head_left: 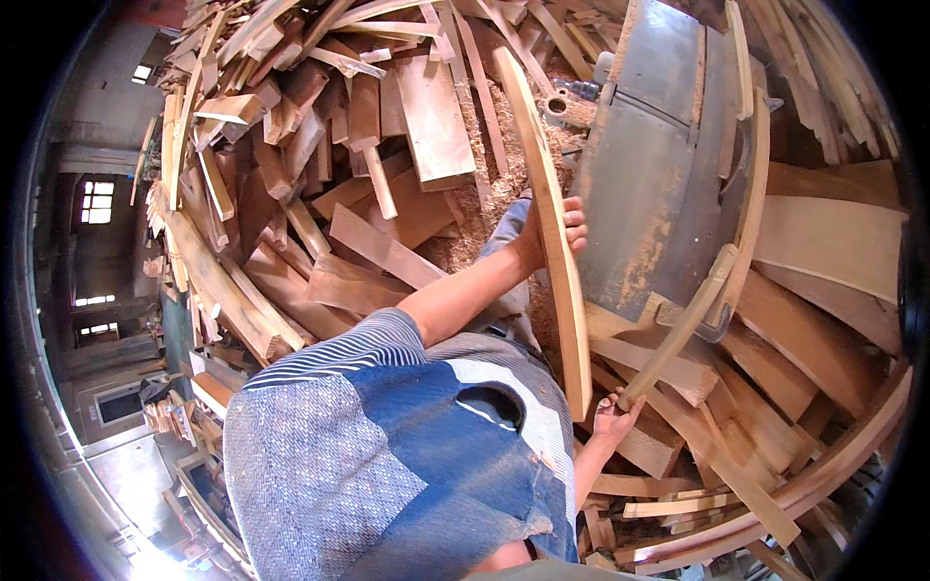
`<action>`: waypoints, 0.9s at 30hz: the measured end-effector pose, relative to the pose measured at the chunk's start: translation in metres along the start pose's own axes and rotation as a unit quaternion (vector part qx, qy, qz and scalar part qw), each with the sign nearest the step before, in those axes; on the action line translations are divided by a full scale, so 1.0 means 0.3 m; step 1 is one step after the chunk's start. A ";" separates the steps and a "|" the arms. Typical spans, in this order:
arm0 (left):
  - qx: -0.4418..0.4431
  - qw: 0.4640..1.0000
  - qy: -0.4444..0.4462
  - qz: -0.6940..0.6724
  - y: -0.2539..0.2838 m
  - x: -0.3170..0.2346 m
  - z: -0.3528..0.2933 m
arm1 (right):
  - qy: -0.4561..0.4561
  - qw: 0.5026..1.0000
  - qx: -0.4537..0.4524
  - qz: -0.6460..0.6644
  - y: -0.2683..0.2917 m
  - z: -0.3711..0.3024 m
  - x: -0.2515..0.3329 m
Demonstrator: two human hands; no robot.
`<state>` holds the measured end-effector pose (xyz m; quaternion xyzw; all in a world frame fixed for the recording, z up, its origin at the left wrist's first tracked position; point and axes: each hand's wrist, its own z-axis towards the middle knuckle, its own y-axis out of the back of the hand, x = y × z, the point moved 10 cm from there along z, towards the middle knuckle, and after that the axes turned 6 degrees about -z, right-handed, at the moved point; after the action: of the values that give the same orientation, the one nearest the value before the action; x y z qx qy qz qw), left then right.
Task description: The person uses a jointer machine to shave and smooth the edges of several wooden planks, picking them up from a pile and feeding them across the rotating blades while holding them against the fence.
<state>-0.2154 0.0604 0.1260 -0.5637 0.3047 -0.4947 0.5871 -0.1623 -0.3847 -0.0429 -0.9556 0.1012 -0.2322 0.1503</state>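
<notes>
My left hand [560, 232] is wrapped round a long, pale wooden board [554, 218], fingers over its right edge. The board stretches from the far pile down past my waist. In my right hand [616, 418], lower right, is one end of a narrow wooden stick [678, 334], slanting up and right. Its far end lies near the corner of a grey metal machine table [635, 165], which carries sawdust and stands right of the board. I cannot tell whether the stick touches the table.
Heaped offcuts [291, 155] and planks fill the left and far side. Sawdust [499, 145] covers the floor beside the machine. Wider boards [823, 242] are stacked at the right, with more planks [746, 455] low on that side. A long strip [756, 184] runs along the table's right edge.
</notes>
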 end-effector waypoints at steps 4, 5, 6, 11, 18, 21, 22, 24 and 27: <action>0.042 0.996 0.028 -0.075 -0.092 0.073 0.113 | -0.009 1.000 0.000 0.024 0.033 0.018 -0.008; 0.048 0.995 0.033 -0.081 -0.116 0.090 0.127 | -0.008 0.999 -0.021 0.033 0.027 0.003 -0.008; 0.055 0.994 0.039 -0.087 -0.146 0.110 0.138 | -0.007 0.998 -0.041 0.042 0.021 -0.004 -0.009; 0.065 0.992 0.048 -0.102 -0.132 0.121 0.155 | -0.014 0.996 -0.070 0.052 -0.008 -0.028 -0.014; 0.001 0.995 0.020 -0.094 -0.061 0.106 0.125 | -0.002 0.996 -0.070 0.053 0.021 -0.008 -0.024; -0.018 0.996 0.010 -0.088 -0.059 0.104 0.112 | 0.011 0.996 -0.072 0.044 -0.005 -0.024 -0.010; -0.026 0.996 0.007 -0.086 -0.061 0.102 0.109 | 0.015 0.996 -0.078 0.042 -0.010 -0.027 -0.009; -0.045 0.995 -0.002 -0.093 -0.034 0.097 0.110 | 0.014 0.996 -0.069 0.046 -0.009 -0.019 -0.012; -0.051 0.994 -0.006 -0.096 -0.022 0.092 0.109 | 0.008 0.996 -0.075 0.052 -0.010 -0.018 -0.020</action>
<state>-0.1780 0.0475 0.1438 -0.6223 0.2702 -0.5294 0.5093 -0.1696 -0.3816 -0.0399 -0.9556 0.1695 -0.2237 0.0897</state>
